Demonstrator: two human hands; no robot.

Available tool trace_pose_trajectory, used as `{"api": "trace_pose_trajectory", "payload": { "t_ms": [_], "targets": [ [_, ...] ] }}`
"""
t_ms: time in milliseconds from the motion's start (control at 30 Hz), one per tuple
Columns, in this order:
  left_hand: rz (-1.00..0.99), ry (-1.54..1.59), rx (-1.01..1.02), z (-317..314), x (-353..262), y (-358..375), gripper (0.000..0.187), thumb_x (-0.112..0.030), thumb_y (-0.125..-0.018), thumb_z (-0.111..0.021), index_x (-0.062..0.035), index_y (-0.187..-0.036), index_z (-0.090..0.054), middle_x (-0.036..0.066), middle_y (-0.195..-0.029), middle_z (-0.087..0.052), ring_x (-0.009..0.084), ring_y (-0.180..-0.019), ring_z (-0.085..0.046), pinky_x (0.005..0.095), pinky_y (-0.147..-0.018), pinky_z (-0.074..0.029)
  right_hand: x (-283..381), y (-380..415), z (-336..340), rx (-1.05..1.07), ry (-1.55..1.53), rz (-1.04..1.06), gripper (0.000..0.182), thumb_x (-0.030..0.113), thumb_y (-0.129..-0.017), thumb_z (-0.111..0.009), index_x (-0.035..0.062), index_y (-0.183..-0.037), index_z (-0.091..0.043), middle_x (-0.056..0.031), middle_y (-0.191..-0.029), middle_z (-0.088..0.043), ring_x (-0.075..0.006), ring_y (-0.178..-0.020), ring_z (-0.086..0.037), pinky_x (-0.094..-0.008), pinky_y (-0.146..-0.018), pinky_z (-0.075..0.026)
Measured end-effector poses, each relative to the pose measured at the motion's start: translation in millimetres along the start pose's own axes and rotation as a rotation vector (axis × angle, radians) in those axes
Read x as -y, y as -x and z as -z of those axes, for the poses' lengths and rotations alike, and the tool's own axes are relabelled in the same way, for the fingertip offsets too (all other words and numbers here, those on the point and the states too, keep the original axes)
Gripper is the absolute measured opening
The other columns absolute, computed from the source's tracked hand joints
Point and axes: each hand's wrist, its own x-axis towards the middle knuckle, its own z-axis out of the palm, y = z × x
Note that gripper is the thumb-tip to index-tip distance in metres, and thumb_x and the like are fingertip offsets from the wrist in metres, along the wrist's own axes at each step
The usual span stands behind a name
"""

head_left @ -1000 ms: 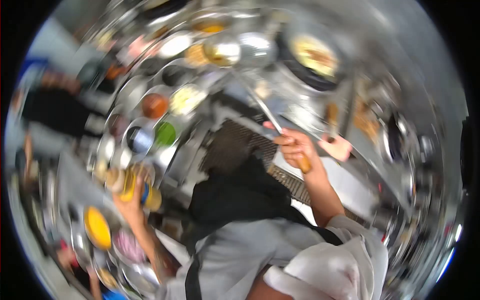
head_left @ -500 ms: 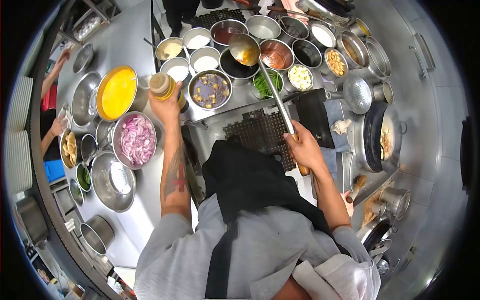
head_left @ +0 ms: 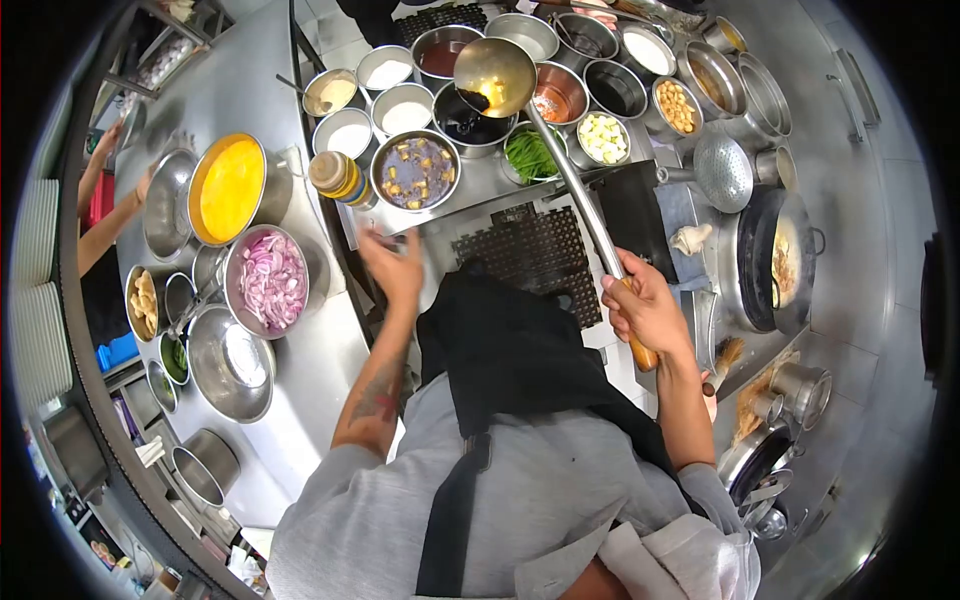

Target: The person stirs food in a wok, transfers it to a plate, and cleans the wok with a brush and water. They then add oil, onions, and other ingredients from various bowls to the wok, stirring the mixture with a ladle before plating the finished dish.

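"Where's the ladle?"
"Right hand clenches its handle; its cup hangs over pots on the steel counter."
"Left hand?"
"Released, blurred, near the bottle."
"The room?"
"Wok to the right, another person's arms to the left."

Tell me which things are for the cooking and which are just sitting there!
Probably for cooking:
ladle, in the right hand
bottle near the left hand
wok with food inside

Probably just sitting there:
stacked white plates
empty silver pot
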Motion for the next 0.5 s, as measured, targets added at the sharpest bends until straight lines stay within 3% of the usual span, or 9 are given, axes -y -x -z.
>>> {"api": "trace_pose_trajectory", "payload": {
  "t_ms": [67, 100, 167, 267, 500],
  "targets": [
    [0.032, 0.076, 0.231, -10.2, -6.0, 43.3, 0.076, -0.018, -0.077, -0.078, 0.0049, -0.138, -0.039, 0.015, -0.106, -0.055, 0.0235, -0.086, -0.055, 0.0371, -0.078, -0.049, 3.0, 8.4, 4.3, 0.006, 0.052, 0.048, 0.043, 0.009, -0.099, -0.054, 0.0042, -0.140, -0.042, 0.0013, -0.067, -0.046, -0.0057, -0.044, -0.044, -0.0229, -0.038, -0.037],
    [-0.038, 0.037, 0.319, -17.5, -7.6, 61.5, 0.070, -0.013, -0.078, -0.078, 0.0012, -0.136, -0.041, 0.012, -0.102, -0.057, 0.0195, -0.075, -0.056, 0.0335, -0.070, -0.049, 4.1, 11.4, 6.8, 0.004, 0.064, 0.062, 0.044, 0.009, -0.098, -0.054, 0.0039, -0.140, -0.041, 0.0013, -0.067, -0.046, -0.0058, -0.044, -0.044, -0.0228, -0.038, -0.038],
    [0.168, 0.091, 0.764, -21.1, -24.4, 80.3, 0.064, -0.015, -0.081, -0.076, -0.0055, -0.135, -0.045, 0.010, -0.094, -0.062, 0.0184, -0.069, -0.063, 0.0340, -0.065, -0.052, 5.5, 14.6, 12.4, -0.008, 0.082, 0.068, 0.044, 0.009, -0.099, -0.054, 0.0037, -0.140, -0.041, 0.0013, -0.067, -0.046, -0.0058, -0.045, -0.044, -0.0228, -0.039, -0.038],
    [0.012, 0.059, 0.923, -47.6, -36.3, 105.5, 0.061, -0.016, -0.082, -0.076, -0.0055, -0.134, -0.046, 0.010, -0.091, -0.063, 0.0180, -0.066, -0.063, 0.0345, -0.065, -0.053, 5.9, 17.5, 26.2, 0.016, 0.098, 0.104, 0.043, 0.009, -0.099, -0.054, 0.0030, -0.139, -0.042, 0.0014, -0.067, -0.046, -0.0057, -0.045, -0.045, -0.0227, -0.039, -0.038],
    [-0.084, 0.102, 0.964, -100.8, -135.3, 123.7, 0.057, -0.016, -0.082, -0.075, -0.0055, -0.132, -0.049, 0.011, -0.085, -0.066, 0.0220, -0.069, -0.066, 0.0362, -0.066, -0.054, 3.4, 14.5, 68.6, 0.074, 0.155, 0.143, 0.039, 0.010, -0.098, -0.054, 0.0016, -0.135, -0.044, 0.0015, -0.067, -0.047, -0.0056, -0.046, -0.045, -0.0223, -0.039, -0.039]
  ]
}}
